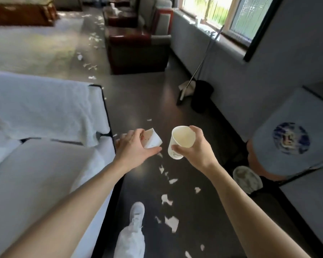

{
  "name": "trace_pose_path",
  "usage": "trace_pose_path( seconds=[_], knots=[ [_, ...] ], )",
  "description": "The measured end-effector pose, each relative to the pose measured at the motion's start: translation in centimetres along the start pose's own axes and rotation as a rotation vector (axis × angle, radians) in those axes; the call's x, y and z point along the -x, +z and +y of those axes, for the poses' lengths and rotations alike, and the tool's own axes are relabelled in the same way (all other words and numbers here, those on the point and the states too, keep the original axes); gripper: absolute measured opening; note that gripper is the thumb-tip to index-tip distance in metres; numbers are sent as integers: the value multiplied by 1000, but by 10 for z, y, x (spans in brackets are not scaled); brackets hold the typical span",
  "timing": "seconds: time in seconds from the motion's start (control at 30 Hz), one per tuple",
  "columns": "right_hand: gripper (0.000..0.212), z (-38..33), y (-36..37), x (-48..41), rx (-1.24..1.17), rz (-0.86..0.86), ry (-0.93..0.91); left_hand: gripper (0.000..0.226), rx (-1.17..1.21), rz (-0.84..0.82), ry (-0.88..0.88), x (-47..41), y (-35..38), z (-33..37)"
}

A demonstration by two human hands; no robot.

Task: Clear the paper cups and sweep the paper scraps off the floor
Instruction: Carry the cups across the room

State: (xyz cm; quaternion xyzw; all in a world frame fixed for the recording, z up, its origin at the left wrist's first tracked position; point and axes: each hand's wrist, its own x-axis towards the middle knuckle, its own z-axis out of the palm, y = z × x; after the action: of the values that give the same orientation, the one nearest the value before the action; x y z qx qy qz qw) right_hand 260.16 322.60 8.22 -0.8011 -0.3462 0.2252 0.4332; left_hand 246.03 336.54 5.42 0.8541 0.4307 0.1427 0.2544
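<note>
You hold two paper cups, one in each hand, above the dark floor [138,101], just beside the bed [45,164] at 9 o'clock. Your left hand [136,146] has its fingers wrapped round the tilted left cup [153,139]. Your right hand [196,149] pinches the right cup [181,142] by its wall, with the mouth facing you. Roughly a dozen paper scraps [172,222] trail across the floor from below the cups to 6 o'clock, and more lie far off at 11 o'clock. One black bin [201,95] stands at 1 o'clock, with one broom [199,66] beside it.
</note>
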Motion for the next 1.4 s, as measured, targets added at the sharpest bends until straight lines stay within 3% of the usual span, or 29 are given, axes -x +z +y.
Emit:
trace_pose_path(
  seconds=[0.27, 0.43, 0.7, 0.97, 1.1, 1.3, 1.4],
  knots=[
    [88, -29, -24, -262, -49, 155, 30, 78, -72, 7, 171, -298, -15, 34],
    [88, -17, -65, -400, -44, 265, 67, 79, -92, -52, 236, -451, 22, 80],
    [86, 65, -142, -653, -101, 283, 128, 79, -34, -153, 264, -694, 138, 172],
    [90, 136, -233, -883, -174, 316, 319, 85, -38, -318, 213, -906, 241, 247],
    [86, 179, -246, -963, -107, 378, 396, 76, -80, -349, 245, -998, 300, 267],
    [92, 275, -245, -1095, -121, 460, 536, 84, -196, -534, 348, -1135, 418, 286],
    [86, 324, -233, -1141, -179, 449, 601, 83, -272, -649, 344, -1176, 476, 285]
  ],
)
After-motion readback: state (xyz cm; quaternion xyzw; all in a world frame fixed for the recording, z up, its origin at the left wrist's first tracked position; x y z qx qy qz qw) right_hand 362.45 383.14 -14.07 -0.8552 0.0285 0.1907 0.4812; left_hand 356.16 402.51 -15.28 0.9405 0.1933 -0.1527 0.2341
